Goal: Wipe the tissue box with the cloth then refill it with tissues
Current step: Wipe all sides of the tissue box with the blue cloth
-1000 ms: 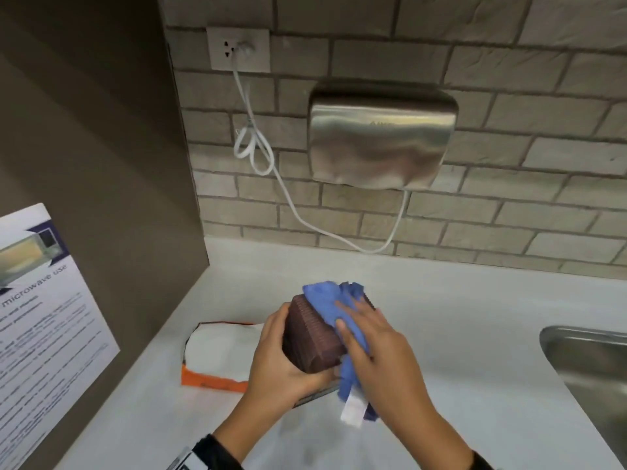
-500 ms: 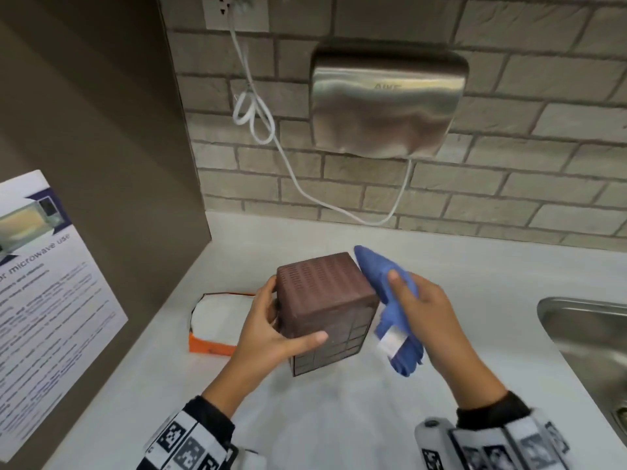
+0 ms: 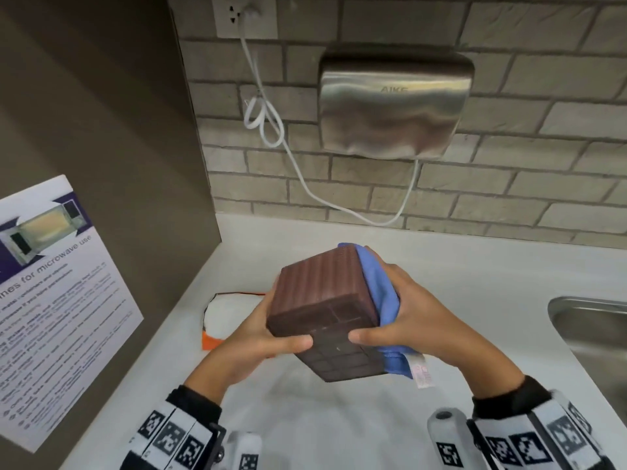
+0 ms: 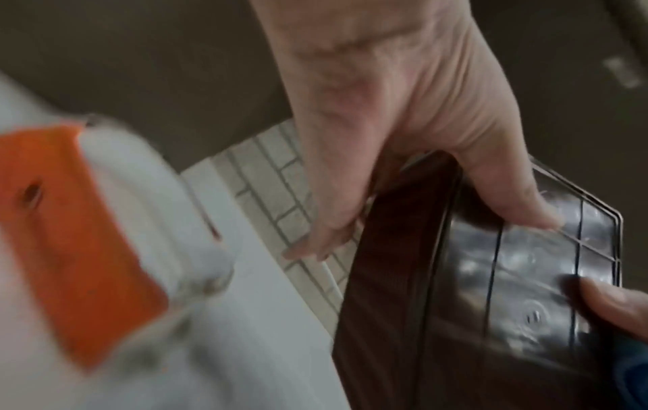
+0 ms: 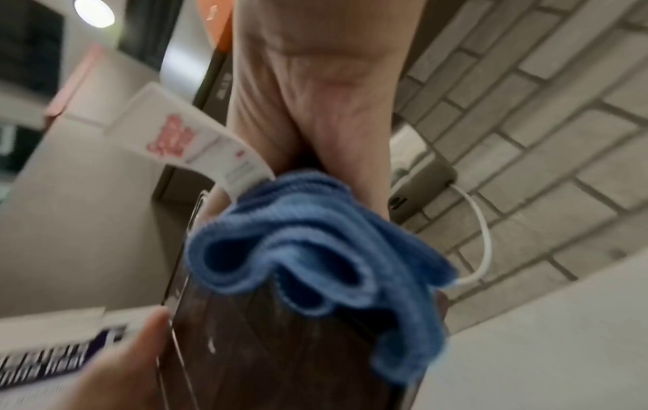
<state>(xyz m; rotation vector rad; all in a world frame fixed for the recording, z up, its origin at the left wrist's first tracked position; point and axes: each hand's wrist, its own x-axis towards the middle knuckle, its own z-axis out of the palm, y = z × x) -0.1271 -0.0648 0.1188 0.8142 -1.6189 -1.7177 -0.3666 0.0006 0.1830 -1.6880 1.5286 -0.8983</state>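
Half a second back my right hand [image 3: 420, 320] held the blue cloth [image 3: 380, 293] clear of the tissue box [image 3: 325, 300]; now that cloth is pressed flat against the box's right face, and the box has tipped so its gridded underside turns toward me. One box, one cloth, two hands on the job.

My left hand [image 3: 258, 334] grips the box from its left side, thumb curled onto the underside and fingers behind the far face. My right hand clamps the cloth to the box, palm and fingers over the folded fabric, thumb hooked onto the underside close to my left thumb. Between both grips the box hangs above the white counter [image 3: 339, 418], tilted, touching nothing else.

It is a dark brown cube with a ribbed, woven-looking top and sides, and a smooth glossy plastic base divided by raised lines into rectangles. My cloth is soft blue microfibre with stitched edges, bunched in folds, with one white care tag [image 3: 422, 371] printed in pink dangling below my right palm.

Just left of my left hand, on the counter, lies one tissue pack [image 3: 227, 313], white with an orange end, its wrapper torn open on top. Beyond my grips, one brushed-steel hand dryer [image 3: 393, 106] hangs on the brick wall, its single white cord [image 3: 302, 178] running to one outlet [image 3: 244, 15].
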